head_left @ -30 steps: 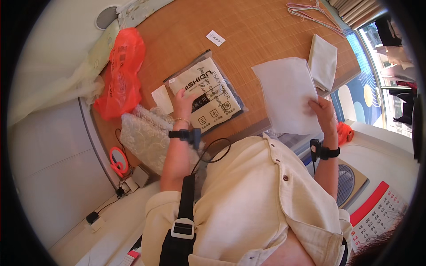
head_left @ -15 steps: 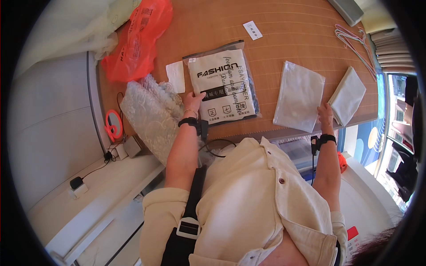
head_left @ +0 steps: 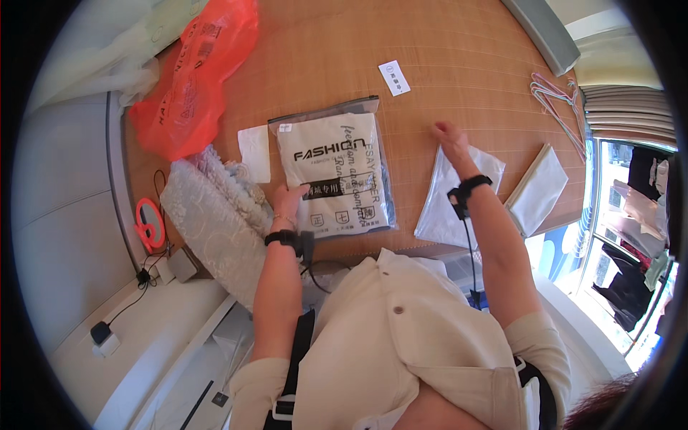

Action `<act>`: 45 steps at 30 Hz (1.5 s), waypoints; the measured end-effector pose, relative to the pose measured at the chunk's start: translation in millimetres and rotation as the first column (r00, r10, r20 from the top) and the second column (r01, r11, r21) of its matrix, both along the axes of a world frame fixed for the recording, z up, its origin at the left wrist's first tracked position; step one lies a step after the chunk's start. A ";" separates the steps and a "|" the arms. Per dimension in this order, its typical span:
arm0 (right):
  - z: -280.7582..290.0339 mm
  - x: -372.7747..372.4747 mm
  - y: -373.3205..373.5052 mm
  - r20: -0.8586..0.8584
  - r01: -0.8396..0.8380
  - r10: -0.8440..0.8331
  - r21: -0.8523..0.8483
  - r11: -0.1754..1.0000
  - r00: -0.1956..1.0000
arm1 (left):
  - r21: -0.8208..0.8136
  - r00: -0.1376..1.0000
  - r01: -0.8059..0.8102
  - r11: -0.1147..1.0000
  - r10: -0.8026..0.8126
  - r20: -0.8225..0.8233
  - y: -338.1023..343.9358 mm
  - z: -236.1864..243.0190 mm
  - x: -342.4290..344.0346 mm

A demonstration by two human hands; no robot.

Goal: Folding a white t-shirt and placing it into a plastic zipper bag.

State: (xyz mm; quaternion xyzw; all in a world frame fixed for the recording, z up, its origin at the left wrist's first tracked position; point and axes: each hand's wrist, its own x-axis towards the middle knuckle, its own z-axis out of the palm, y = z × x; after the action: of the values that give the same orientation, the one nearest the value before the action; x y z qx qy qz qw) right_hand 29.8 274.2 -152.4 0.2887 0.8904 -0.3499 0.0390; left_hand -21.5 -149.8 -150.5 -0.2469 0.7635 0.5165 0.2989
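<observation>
A clear zip bag with dark printing and folded pale cloth in it lies flat on the brown table. My left hand grips its left edge, thumb on top and the other fingers mostly hidden. Farther right, my right hand hovers over the upper end of a flat white packet. Its fingers point away from me, loosely bent and slightly apart, with nothing visible in them. Beside that packet rests a folded white one. Beyond the zip bag is a small white card.
A red plastic bag and pale lace fabric cover the table's left side, by a white paper. Wire hangers lie at the far right, near a grey box-like object. A pink-red ring-shaped object sits at the left edge.
My right hand has left the folded packet's near corner and moved left and away from me, over the flat packet. My left hand still holds the zip bag's edge. The whole view has shifted.
</observation>
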 end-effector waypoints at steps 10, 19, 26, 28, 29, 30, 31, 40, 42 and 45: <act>4.7 -119.9 -47.4 0.080 0.071 -0.098 0.287 0.955 0.992 | 0.187 0.989 -0.024 0.982 -0.004 0.147 1.4 10.9 -11.1; 3.4 -138.1 -44.2 0.193 0.068 -0.144 0.353 0.933 0.971 | 0.177 0.992 -0.028 0.984 0.006 0.125 1.7 0.8 -5.7; 3.4 -103.6 -40.9 0.283 0.078 -0.170 0.308 0.948 0.944 | 0.255 0.993 0.024 0.967 -0.053 0.107 -9.8 -7.0 -9.6; -7.3 -81.1 -31.3 0.251 0.125 -0.190 0.257 0.958 0.949 | 0.290 0.990 0.010 0.957 -0.049 0.129 -12.5 -7.4 -6.8; -13.3 -67.4 -26.5 0.255 0.123 -0.190 0.256 0.959 0.948 | 0.301 0.993 0.017 0.954 -0.050 0.104 -12.1 -3.2 -6.9; -17.2 -51.6 -20.4 0.167 0.140 -0.197 0.301 0.943 0.966 | 0.315 0.995 0.030 0.949 -0.058 0.078 -9.3 0.8 -8.0; -22.5 -38.7 -16.1 0.078 0.160 -0.198 0.344 0.925 0.977 | 0.330 0.993 0.038 0.943 -0.072 0.090 -8.8 3.9 -9.4; 20.5 49.4 -110.3 -0.201 -0.170 0.170 0.018 0.985 0.965 | 0.217 0.983 0.145 0.965 -0.165 0.078 -25.2 18.7 18.3; 23.8 53.1 -118.1 -0.215 -0.218 0.226 0.062 0.974 0.950 | 0.153 0.967 0.250 0.956 -0.254 0.007 -24.8 23.0 28.4; 46.3 56.3 -138.4 -0.184 -0.306 0.315 0.077 0.949 0.931 | 0.165 0.963 0.264 0.950 -0.269 0.002 -27.2 30.6 35.6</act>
State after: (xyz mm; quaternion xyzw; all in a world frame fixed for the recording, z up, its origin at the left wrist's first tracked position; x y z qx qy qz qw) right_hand 86.2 135.9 -106.1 0.1096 0.9323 -0.3448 0.0003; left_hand 14.0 -177.0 -119.9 -0.1228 0.7413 0.5290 0.3945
